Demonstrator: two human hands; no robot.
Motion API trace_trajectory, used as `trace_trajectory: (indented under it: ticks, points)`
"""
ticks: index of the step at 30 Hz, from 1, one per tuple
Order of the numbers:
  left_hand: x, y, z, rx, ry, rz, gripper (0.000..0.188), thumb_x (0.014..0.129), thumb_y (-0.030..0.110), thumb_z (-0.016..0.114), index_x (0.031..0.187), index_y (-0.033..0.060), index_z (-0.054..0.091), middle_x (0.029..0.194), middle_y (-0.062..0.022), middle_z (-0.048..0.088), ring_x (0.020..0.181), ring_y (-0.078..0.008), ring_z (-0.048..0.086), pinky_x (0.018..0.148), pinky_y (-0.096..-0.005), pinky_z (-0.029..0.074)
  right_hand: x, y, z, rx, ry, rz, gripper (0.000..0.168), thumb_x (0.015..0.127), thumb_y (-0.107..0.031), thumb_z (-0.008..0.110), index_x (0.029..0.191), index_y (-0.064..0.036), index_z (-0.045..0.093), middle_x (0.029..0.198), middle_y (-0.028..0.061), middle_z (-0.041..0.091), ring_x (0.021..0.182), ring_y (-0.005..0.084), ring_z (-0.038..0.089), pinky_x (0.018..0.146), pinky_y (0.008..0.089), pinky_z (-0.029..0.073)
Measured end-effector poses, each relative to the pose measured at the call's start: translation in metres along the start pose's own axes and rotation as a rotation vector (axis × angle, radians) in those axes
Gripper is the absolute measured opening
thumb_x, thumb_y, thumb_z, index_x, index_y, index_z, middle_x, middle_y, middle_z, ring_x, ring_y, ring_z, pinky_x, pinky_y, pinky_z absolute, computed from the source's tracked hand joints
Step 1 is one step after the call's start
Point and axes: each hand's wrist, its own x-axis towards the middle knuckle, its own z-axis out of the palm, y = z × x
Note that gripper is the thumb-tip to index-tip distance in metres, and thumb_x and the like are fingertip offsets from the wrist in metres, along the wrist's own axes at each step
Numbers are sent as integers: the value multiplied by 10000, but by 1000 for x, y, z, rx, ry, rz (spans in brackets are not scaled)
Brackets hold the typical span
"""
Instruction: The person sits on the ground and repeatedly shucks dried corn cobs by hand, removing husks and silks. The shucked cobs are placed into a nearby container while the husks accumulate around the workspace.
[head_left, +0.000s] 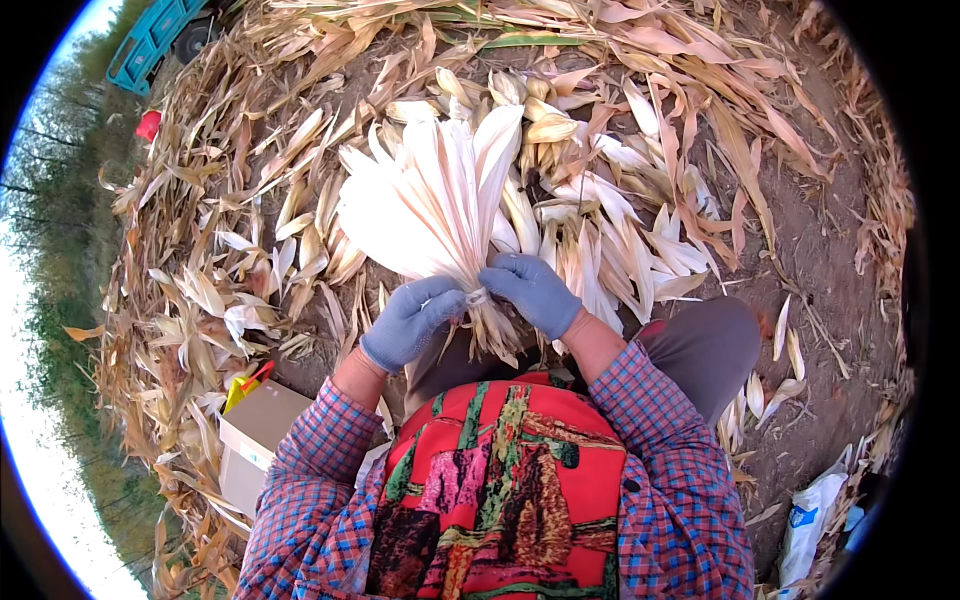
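A fanned bundle of pale dried corn husks (442, 187) stands in front of me, narrow at its tied neck and spreading away from me. My left hand (415, 319), in a grey knit glove, pinches the neck from the left. From the right, my right hand (531, 294), gloved alike, grips the same neck with bent fingers. A light band or twisted strip (475, 298) circles the neck between my fingertips. Short husk ends (491, 330) hang below it towards my lap. More husks (600, 255) lie in a heap just beyond and right of my right hand.
Dried corn stalks and leaves (660, 37) cover the ground around me. A cardboard box (262, 420) stands at my left beside a yellow and red bag (244, 386). A white sack (810, 521) lies at lower right. A blue-green cart (154, 41) and a red object (148, 125) are at upper left.
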Motion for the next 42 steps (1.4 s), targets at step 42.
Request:
trace_trajectory:
  ticks: [42]
  points:
    - [-36,34,15,-72,20,-139,321,991,294,466,838,41,590,708,25,520,576,-30,399,496,-175,299,-10,-41,25,243,-202,-68,227,906,-180,596,711,-96,516,676,-41,472,616,41,402,553,208,341]
